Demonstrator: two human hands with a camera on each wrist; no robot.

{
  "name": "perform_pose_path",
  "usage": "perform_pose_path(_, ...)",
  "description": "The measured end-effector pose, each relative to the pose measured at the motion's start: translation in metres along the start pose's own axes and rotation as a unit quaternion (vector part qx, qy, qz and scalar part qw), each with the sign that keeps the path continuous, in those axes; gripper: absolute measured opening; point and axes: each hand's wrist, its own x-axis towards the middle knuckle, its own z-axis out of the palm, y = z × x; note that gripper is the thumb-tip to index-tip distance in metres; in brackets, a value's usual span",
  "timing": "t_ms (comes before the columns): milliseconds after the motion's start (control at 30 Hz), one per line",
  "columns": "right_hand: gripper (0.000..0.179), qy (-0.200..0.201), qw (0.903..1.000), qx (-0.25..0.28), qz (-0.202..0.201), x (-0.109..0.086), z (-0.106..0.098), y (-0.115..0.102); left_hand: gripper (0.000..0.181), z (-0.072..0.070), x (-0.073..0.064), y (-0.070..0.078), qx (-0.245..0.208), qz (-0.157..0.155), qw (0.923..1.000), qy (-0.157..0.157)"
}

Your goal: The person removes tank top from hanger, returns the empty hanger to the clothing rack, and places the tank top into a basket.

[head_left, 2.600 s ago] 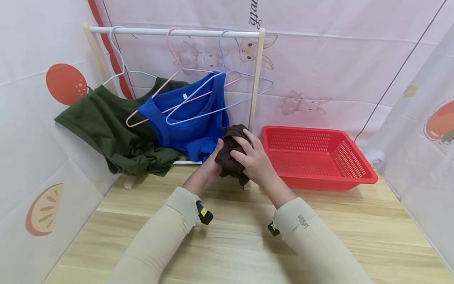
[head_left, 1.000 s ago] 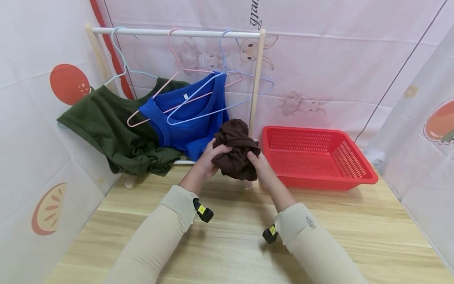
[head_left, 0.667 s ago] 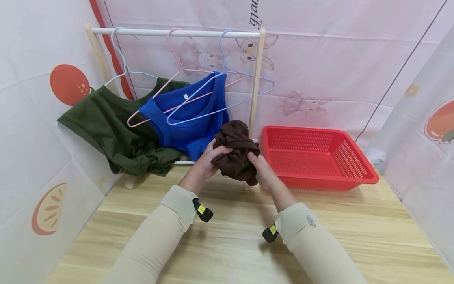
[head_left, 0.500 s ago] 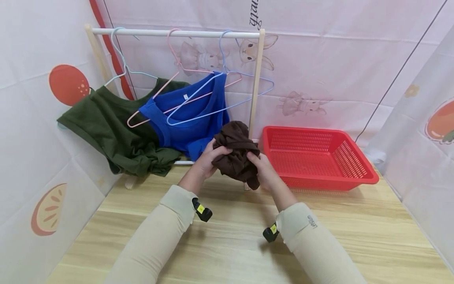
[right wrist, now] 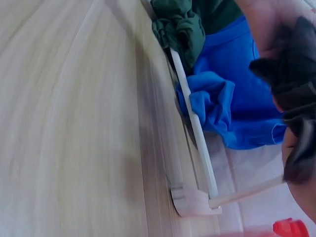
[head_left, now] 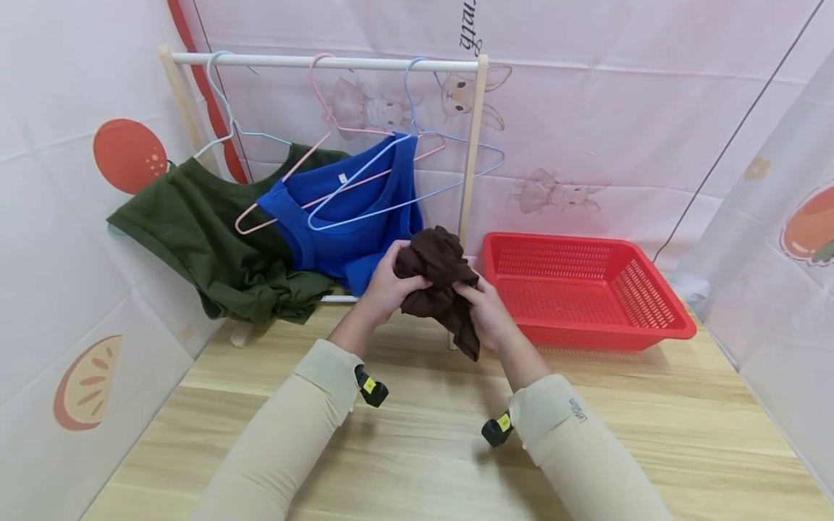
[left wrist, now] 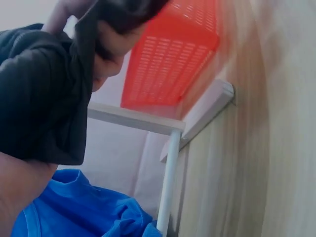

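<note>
Both hands hold a bunched dark brown garment [head_left: 435, 271] above the table, in front of the rack's right post. My left hand [head_left: 389, 286] grips its left side with the thumb laid across the cloth. The right hand [head_left: 489, 311] pinches the right side, and a loose end of cloth hangs down beside it. In the left wrist view the brown garment [left wrist: 44, 94] looks nearly black and covers part of the fingers. Behind the hands, a blue garment [head_left: 326, 239] and a dark green garment [head_left: 215, 231] hang on the rack.
The small rack [head_left: 365, 63] carries a mint hanger [head_left: 229, 108], a pink hanger [head_left: 319, 87] and a light blue hanger [head_left: 412, 94]. A red perforated basket [head_left: 586, 333] stands to the right on the wooden table [head_left: 430, 449]. Printed cloth walls enclose the table.
The hands have turned and reworked the brown garment. Its loose end now hangs lower on the right, and the left hand has come slightly up and inward. The hung garments have stayed put.
</note>
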Motion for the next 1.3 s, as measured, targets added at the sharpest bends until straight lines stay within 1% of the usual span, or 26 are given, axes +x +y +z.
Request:
perform_pose_path(33,0.038,0.003,0.9999,0.015,0.009,0.0,0.001,0.0,0.059,0.0,0.0,-0.001,0.028,0.008,0.9996,0.006)
perform_pose_path(100,0.036,0.008,0.9992,0.034,0.02,-0.002,0.005,-0.001,0.06,0.002,0.0,-0.004,0.084,0.031,0.9959,0.017)
perform_pose_path(200,0.034,0.01,0.9983,0.05,0.029,-0.003,0.011,-0.003,0.062,0.004,0.0,-0.008,0.139,0.065,0.9878,0.029)
perform_pose_path(367,0.043,0.008,0.9967,0.073,0.034,-0.006,0.019,-0.007,0.064,0.009,0.0,-0.012,0.186,0.107,0.9756,0.046)
perform_pose_path(433,0.045,0.01,0.9959,0.084,0.031,-0.007,0.021,-0.008,0.064,0.011,-0.001,-0.012,0.211,0.121,0.9686,0.051)
perform_pose_path(500,0.045,0.008,0.9953,0.094,0.024,-0.008,0.023,-0.009,0.064,0.012,-0.001,-0.013,0.241,0.137,0.9593,0.054)
perform_pose_path(567,0.044,-0.002,0.9956,0.093,0.013,-0.009,0.024,-0.01,0.064,0.013,-0.001,-0.014,0.271,0.155,0.9483,0.054)
perform_pose_path(633,0.044,-0.017,0.9963,0.084,0.001,-0.011,0.025,-0.011,0.064,0.014,-0.002,-0.015,0.302,0.175,0.9355,0.053)
perform_pose_path(700,0.046,-0.035,0.9969,0.07,-0.011,-0.012,0.025,-0.012,0.063,0.016,-0.002,-0.016,0.333,0.196,0.9207,0.052)
perform_pose_path(800,0.059,-0.048,0.9975,0.049,-0.017,-0.012,0.025,-0.014,0.062,0.02,-0.004,-0.017,0.374,0.236,0.8952,0.055)
perform_pose_path(900,0.072,-0.044,0.9982,0.037,-0.013,-0.012,0.025,-0.015,0.06,0.024,-0.007,-0.018,0.41,0.269,0.8695,0.061)
perform_pose_path(967,0.075,-0.034,0.9987,0.035,-0.009,-0.011,0.026,-0.016,0.06,0.027,-0.009,-0.018,0.431,0.29,0.8525,0.061)
perform_pose_path(1067,0.07,-0.018,0.9986,0.048,-0.009,-0.01,0.026,-0.016,0.061,0.03,-0.01,-0.019,0.459,0.326,0.8244,0.059)
perform_pose_path(1100,0.067,-0.012,0.9984,0.055,-0.009,-0.01,0.026,-0.016,0.061,0.031,-0.011,-0.02,0.466,0.338,0.8159,0.056)
perform_pose_path(1133,0.063,-0.006,0.998,0.063,-0.01,-0.01,0.026,-0.016,0.062,0.032,-0.011,-0.02,0.47,0.349,0.8091,0.051)
perform_pose_path(1167,0.058,0.003,0.9975,0.07,-0.011,-0.01,0.026,-0.016,0.062,0.032,-0.011,-0.02,0.474,0.359,0.8028,0.047)
perform_pose_path(1200,0.053,0.011,0.997,0.076,-0.012,-0.009,0.026,-0.015,0.063,0.032,-0.011,-0.02,0.476,0.366,0.7985,0.041)
perform_pose_path(1233,0.049,0.021,0.9964,0.08,-0.016,-0.009,0.025,-0.015,0.063,0.033,-0.011,-0.02,0.477,0.369,0.7965,0.034)
perform_pose_path(1267,0.044,0.033,0.9958,0.084,-0.018,-0.009,0.025,-0.015,0.064,0.033,-0.011,-0.019,0.476,0.369,0.7978,0.026)
perform_pose_path(1300,0.041,0.045,0.9952,0.084,-0.022,-0.008,0.025,-0.014,0.065,0.033,-0.011,-0.019,0.472,0.366,0.8018,0.017)
